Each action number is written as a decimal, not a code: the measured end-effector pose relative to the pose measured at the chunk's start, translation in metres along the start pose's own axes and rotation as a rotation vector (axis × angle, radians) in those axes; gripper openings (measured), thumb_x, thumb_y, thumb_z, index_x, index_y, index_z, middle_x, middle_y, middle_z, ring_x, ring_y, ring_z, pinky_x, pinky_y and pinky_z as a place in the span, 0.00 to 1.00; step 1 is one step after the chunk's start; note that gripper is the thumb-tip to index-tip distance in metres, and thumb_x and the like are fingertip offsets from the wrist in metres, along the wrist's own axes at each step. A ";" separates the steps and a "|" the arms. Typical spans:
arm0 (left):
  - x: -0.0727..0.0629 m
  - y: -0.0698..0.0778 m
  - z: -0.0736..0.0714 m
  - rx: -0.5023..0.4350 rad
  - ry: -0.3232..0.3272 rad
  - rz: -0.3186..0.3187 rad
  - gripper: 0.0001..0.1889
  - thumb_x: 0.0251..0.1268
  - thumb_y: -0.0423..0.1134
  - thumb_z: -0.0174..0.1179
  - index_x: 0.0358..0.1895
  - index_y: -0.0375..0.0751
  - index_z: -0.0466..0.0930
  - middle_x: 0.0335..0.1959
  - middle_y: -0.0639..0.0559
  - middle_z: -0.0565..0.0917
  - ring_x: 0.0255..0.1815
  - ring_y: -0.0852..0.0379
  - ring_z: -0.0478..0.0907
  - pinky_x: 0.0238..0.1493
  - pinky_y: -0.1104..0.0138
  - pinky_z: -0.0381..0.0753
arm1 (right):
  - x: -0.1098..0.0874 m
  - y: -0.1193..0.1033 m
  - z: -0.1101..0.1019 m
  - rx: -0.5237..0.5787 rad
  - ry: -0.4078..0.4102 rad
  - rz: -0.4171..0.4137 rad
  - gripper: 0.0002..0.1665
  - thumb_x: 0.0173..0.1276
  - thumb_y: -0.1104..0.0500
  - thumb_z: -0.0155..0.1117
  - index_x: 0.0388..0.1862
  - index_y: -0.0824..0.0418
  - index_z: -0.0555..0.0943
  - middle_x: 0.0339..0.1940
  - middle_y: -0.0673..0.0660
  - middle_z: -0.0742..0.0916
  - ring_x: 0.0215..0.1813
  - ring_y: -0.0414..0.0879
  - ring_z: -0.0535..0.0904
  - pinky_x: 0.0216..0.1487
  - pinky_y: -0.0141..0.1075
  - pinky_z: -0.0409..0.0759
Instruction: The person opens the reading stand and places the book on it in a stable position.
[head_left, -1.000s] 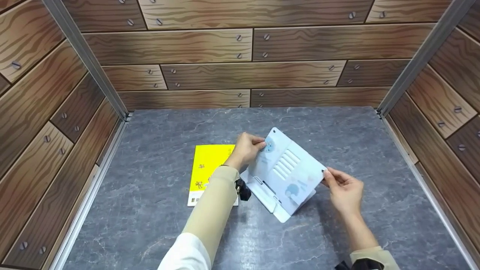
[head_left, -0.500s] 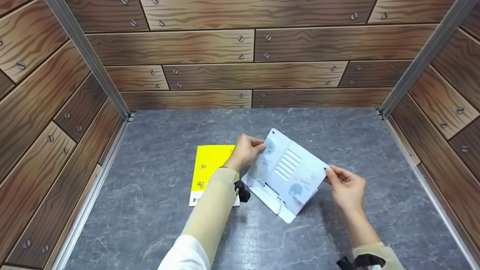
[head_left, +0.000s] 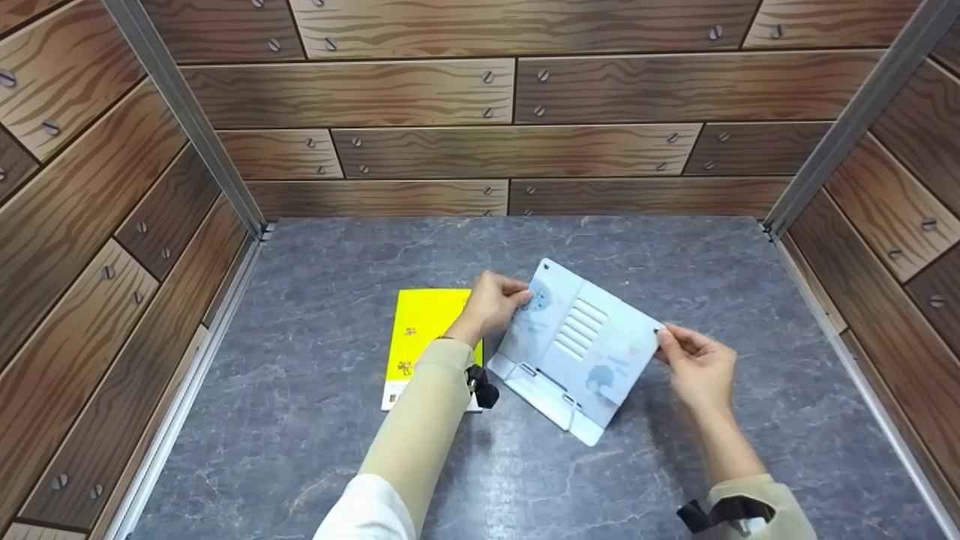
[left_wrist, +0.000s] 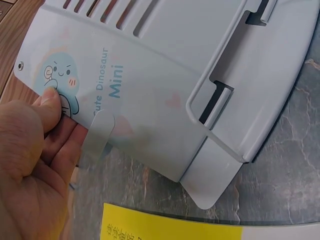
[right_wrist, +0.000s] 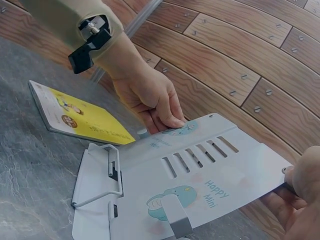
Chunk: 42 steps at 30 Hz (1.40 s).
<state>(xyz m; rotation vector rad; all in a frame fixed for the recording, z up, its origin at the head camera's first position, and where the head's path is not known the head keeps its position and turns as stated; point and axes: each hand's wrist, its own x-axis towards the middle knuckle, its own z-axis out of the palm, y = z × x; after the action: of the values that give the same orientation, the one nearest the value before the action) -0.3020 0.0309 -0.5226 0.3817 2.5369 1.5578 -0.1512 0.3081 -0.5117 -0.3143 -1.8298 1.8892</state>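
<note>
A pale blue-white book stand (head_left: 544,322) with cartoon dinosaurs, slots and a wire page holder is tilted up at an angle over the grey table. My left hand (head_left: 491,300) pinches its left edge between thumb and fingers, beside the small dinosaur print (left_wrist: 57,72). At the upper right corner, my right hand (head_left: 701,371) pinches the panel, the thumb by the corner rivet. The bottom ledge (right_wrist: 92,190) points toward the lower left, with the wire holder (right_wrist: 97,200) lying across it. Part of the right hand is cut off in its wrist view.
A yellow book (head_left: 427,315) lies flat on the table (head_left: 300,420) left of the stand, partly covered by my left forearm. Wood-patterned walls (head_left: 420,150) enclose the table at the back and both sides, with metal rails (head_left: 180,112) at the corners.
The stand has turned a little, its lower corner shifting to the right. My right hand has risen slightly with its corner, while my left hand keeps nearly the same place and grip.
</note>
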 end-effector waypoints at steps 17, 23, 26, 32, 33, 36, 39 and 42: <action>-0.008 -0.006 -0.006 -0.027 -0.034 -0.020 0.12 0.76 0.38 0.67 0.55 0.35 0.91 0.49 0.48 0.91 0.49 0.58 0.88 0.48 0.67 0.88 | 0.016 0.002 0.002 -0.033 -0.008 0.006 0.15 0.73 0.75 0.66 0.53 0.87 0.81 0.32 0.51 0.91 0.34 0.37 0.89 0.40 0.31 0.89; -0.014 -0.010 -0.008 -0.067 -0.037 -0.023 0.12 0.76 0.37 0.67 0.55 0.35 0.91 0.45 0.49 0.91 0.44 0.59 0.88 0.43 0.68 0.89 | 0.020 0.002 0.006 -0.030 -0.013 0.012 0.15 0.73 0.76 0.65 0.53 0.88 0.80 0.31 0.48 0.91 0.34 0.36 0.89 0.40 0.31 0.89; -0.017 -0.011 -0.009 -0.091 -0.038 -0.036 0.12 0.76 0.37 0.67 0.55 0.35 0.90 0.45 0.49 0.91 0.44 0.59 0.89 0.44 0.68 0.90 | 0.022 0.003 0.006 -0.040 -0.013 0.009 0.14 0.73 0.76 0.65 0.53 0.88 0.80 0.30 0.47 0.90 0.33 0.36 0.89 0.40 0.31 0.89; -0.022 -0.012 -0.008 -0.120 -0.032 -0.053 0.13 0.76 0.37 0.67 0.56 0.34 0.89 0.45 0.50 0.92 0.44 0.58 0.89 0.46 0.64 0.90 | 0.026 0.005 0.006 -0.061 -0.025 -0.001 0.14 0.73 0.76 0.65 0.52 0.87 0.81 0.30 0.49 0.90 0.33 0.37 0.89 0.40 0.31 0.89; -0.022 -0.012 -0.008 -0.120 -0.029 -0.053 0.13 0.76 0.37 0.67 0.56 0.34 0.89 0.44 0.50 0.92 0.44 0.58 0.89 0.46 0.64 0.90 | 0.027 0.005 0.006 -0.068 -0.029 -0.002 0.14 0.73 0.76 0.65 0.52 0.87 0.81 0.31 0.50 0.91 0.33 0.36 0.89 0.40 0.31 0.89; -0.023 -0.013 -0.007 -0.116 -0.019 -0.056 0.13 0.76 0.37 0.67 0.56 0.34 0.90 0.43 0.50 0.92 0.43 0.58 0.89 0.44 0.65 0.90 | 0.029 0.005 0.006 -0.103 -0.041 -0.008 0.14 0.73 0.75 0.66 0.53 0.85 0.82 0.33 0.54 0.91 0.33 0.36 0.89 0.40 0.31 0.89; -0.024 -0.014 -0.007 -0.116 -0.012 -0.057 0.13 0.76 0.37 0.67 0.55 0.34 0.90 0.43 0.50 0.92 0.43 0.59 0.89 0.44 0.66 0.90 | 0.032 0.004 0.006 -0.133 -0.048 -0.001 0.14 0.73 0.74 0.67 0.53 0.84 0.83 0.37 0.59 0.91 0.34 0.35 0.88 0.41 0.31 0.89; -0.025 -0.014 -0.007 -0.115 -0.007 -0.054 0.12 0.76 0.37 0.67 0.55 0.35 0.90 0.43 0.50 0.92 0.43 0.59 0.89 0.44 0.65 0.90 | 0.035 0.004 0.007 -0.171 -0.048 0.012 0.14 0.74 0.73 0.67 0.54 0.82 0.83 0.40 0.63 0.91 0.34 0.35 0.88 0.42 0.31 0.89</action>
<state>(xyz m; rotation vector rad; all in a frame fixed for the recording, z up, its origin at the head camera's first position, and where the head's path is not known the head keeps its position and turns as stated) -0.2814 0.0115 -0.5318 0.3016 2.4168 1.6695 -0.1854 0.3195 -0.5090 -0.3413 -2.0305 1.7653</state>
